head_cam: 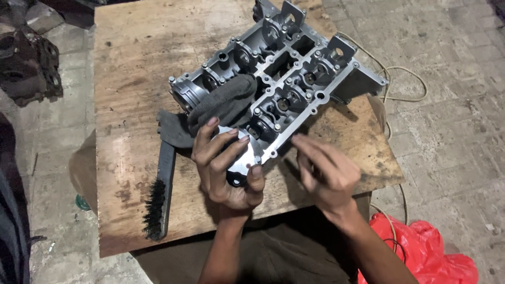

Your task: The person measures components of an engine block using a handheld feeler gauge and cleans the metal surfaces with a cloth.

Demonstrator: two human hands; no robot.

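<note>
On the worn plywood surface (131, 79), we cup the cast-aluminium cylinder head's (284, 79) near end: left hand (226, 163) curled around it, right hand (326, 171) loose-fingered, holding nothing. Grey rag (221, 105) draped over it.

Resting on a wooden board (131, 79): an engine cylinder head (294, 68), running diagonally away from the fingers toward the far right. Near end gripped by left hand (226, 168), fingers (213, 150) wrapped around a metal part (242, 158). Right hand (326, 173) just right of that end, fingertips (300, 141) near its edge. Cloth (221, 105) draped just beyond left fingers. Brush (160, 194) left of them.
</note>
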